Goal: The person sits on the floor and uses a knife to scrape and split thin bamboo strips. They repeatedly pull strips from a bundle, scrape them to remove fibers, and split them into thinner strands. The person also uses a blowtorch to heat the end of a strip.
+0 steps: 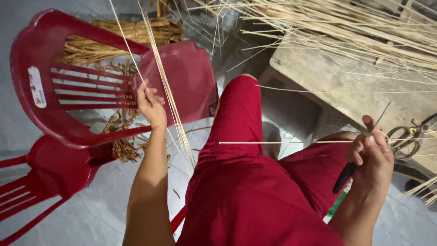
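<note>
My left hand (151, 105) is raised in front of a red plastic chair (63, 73) and pinches a bundle of thin pale straw stalks (168, 91) that run up and down past it. My right hand (371, 152) is closed around a dark-handled knife (343, 177) and also pinches a single thin stalk (291, 142) that stretches left across my lap. Red trousers (246, 182) cover my legs.
A wooden bench (337, 77) at the right carries a heap of pale stalks (346, 27) and metal scissors (409, 136). Bundled brown straw (114, 41) lies behind the chair. A second red chair (41, 177) stands at the lower left on the grey floor.
</note>
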